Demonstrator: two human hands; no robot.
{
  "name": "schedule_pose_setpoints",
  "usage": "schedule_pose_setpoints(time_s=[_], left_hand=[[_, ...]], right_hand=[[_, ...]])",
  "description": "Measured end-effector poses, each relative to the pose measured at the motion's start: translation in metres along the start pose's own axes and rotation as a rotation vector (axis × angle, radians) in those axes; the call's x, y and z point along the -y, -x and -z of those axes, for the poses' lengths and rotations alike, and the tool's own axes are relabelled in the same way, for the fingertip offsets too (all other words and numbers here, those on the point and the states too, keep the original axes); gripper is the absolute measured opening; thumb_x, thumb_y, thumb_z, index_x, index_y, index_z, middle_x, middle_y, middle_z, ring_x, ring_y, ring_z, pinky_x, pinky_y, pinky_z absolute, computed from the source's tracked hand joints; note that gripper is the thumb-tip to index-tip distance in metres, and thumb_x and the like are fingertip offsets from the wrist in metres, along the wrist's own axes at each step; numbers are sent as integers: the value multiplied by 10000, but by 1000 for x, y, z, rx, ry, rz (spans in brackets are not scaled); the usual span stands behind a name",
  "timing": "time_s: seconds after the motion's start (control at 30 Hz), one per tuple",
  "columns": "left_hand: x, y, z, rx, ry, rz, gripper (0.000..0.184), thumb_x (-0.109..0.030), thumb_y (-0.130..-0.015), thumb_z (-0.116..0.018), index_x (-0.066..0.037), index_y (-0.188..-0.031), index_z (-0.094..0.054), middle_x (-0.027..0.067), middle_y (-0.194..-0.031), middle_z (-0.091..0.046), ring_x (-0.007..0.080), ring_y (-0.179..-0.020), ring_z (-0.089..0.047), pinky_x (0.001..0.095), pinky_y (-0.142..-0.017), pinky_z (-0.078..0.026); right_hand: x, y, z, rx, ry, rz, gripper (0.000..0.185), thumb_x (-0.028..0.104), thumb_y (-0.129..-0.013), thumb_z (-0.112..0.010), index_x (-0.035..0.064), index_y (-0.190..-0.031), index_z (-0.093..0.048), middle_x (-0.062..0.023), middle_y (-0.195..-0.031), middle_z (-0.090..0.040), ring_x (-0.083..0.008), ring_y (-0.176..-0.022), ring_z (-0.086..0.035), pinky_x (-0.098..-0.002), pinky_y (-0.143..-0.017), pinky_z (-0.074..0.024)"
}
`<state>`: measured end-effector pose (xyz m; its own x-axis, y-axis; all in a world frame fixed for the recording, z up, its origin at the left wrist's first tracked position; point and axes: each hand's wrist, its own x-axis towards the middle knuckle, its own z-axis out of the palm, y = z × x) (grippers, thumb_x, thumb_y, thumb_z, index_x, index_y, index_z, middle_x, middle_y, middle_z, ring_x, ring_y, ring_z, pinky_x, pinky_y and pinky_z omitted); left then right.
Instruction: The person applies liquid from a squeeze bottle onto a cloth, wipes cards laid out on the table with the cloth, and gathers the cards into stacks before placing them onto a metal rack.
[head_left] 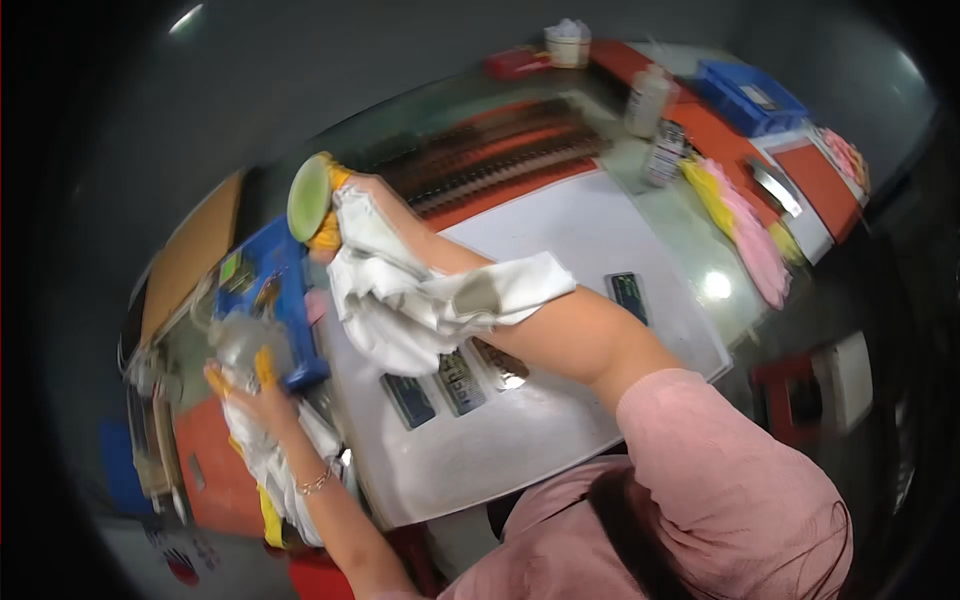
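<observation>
My right hand (345, 195), with yellow covers on its fingers, grips a round light-green dish or lid (311, 198) at the upper left. A crumpled white cloth (385, 300) with a grey stain lies over that wrist and forearm. Lower left, my left hand (258, 400) has yellow-tipped fingers around a cloudy see-through plastic container (250, 340), blurred by motion. More white cloth (275, 460) hangs at the left wrist. Under my right arm, several small dark printed plates (408, 400) lie on a white sheet (560, 425).
A blue tray (300, 340) with small items stands beside my left hand. Farther back are a white bottle (648, 100), a printed can (664, 153), a blue bin (750, 97) and a white tub (568, 45). Pink and yellow gloves (740, 225) lie at the right.
</observation>
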<state>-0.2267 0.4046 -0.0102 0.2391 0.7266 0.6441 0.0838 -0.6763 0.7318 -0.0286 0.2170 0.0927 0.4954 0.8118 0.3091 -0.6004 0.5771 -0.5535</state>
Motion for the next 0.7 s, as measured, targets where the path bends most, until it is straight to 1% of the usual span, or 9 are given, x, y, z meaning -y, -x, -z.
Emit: schedule_pose_setpoints(time_s=[0.07, 0.17, 0.23, 0.33, 0.43, 0.47, 0.5, 0.57, 0.7], left_hand=[[-45, 9, -1, -167, 96, -242, 640, -243, -811, -631, 17, -1294, -301, 159, -1234, -407, 245, -1126, -434, 342, -919, -373], [-133, 46, -57, 354, 509, -164, 522, -152, -831, -585, -5, -1276, -356, 142, -1198, -449, 207, -1013, -507, 320, -833, -390], [-223, 92, -111, 628, 173, -705, 466, -111, -830, -566, -18, -1250, -388, 108, -1107, -513, 193, -959, -500, 293, -785, -402], [-308, 174, -199, 1305, 461, -744, 528, -42, -763, -599, -15, -1250, -397, 142, -1253, -398, 227, -855, -554, 312, -738, -444], [-357, 266, -298, 1517, 571, -859, 562, -1, -738, -607, -56, -1261, -410, 118, -1280, -374, 219, -821, -548, 319, -684, -457], [-354, 285, -321, 1613, 598, -809, 559, 15, -735, -606, -69, -1257, -427, 114, -1275, -382, 213, -812, -547, 308, -672, -456], [-363, 310, -360, 1489, 793, -994, 525, 48, -733, -593, -76, -1229, -474, 113, -1246, -404, 199, -824, -542, 289, -662, -448], [-386, 343, -405, 1717, 721, -771, 410, 73, -729, -578, -32, -1123, -535, 113, -1192, -431, 207, -905, -524, 277, -698, -440], [-391, 372, -449, 1584, 742, -1001, 211, 85, -739, -563, 23, -936, -522, 124, -1146, -443, 261, -1043, -469, 276, -788, -426]], right_hand=[[54, 78, 7, 137, -79, 8, 217, 243, -836, -456, 38, -821, -527, -44, -637, -494, -150, -558, -469, -251, -514, -397], [103, 178, 57, -107, 110, 105, 215, 236, -833, -462, 34, -818, -535, -43, -641, -500, -147, -563, -470, -256, -520, -400], [134, 268, 79, -266, 240, 92, 213, 229, -830, -468, 30, -814, -542, -42, -646, -506, -144, -569, -472, -261, -526, -402], [150, 373, 111, -545, 435, 106, 210, 218, -826, -478, 23, -808, -553, -40, -654, -515, -139, -577, -474, -268, -535, -407], [222, 484, 124, -1120, 747, 339, 208, 208, -822, -487, 16, -803, -565, -38, -661, -524, -134, -585, -475, -275, -543, -411], [223, 482, 140, -1154, 1228, 520, 200, 183, -799, -531, -9, -792, -589, -18, -675, -546, -125, -610, -484, -306, -568, -424], [233, 482, 163, -1216, 1340, 497, 232, 213, -768, -573, -15, -796, -604, -62, -679, -589, -154, -618, -525, -326, -576, -432], [254, 478, 143, -1425, 1734, 64, 316, 310, -682, -614, 21, -811, -627, -189, -773, -618, -285, -749, -618, -405, -654, -476], [267, 468, 178, -1353, 2136, -131, 295, 300, -662, -643, 11, -695, -597, -157, -679, -612, -310, -657, -612, -419, -583, -465]])
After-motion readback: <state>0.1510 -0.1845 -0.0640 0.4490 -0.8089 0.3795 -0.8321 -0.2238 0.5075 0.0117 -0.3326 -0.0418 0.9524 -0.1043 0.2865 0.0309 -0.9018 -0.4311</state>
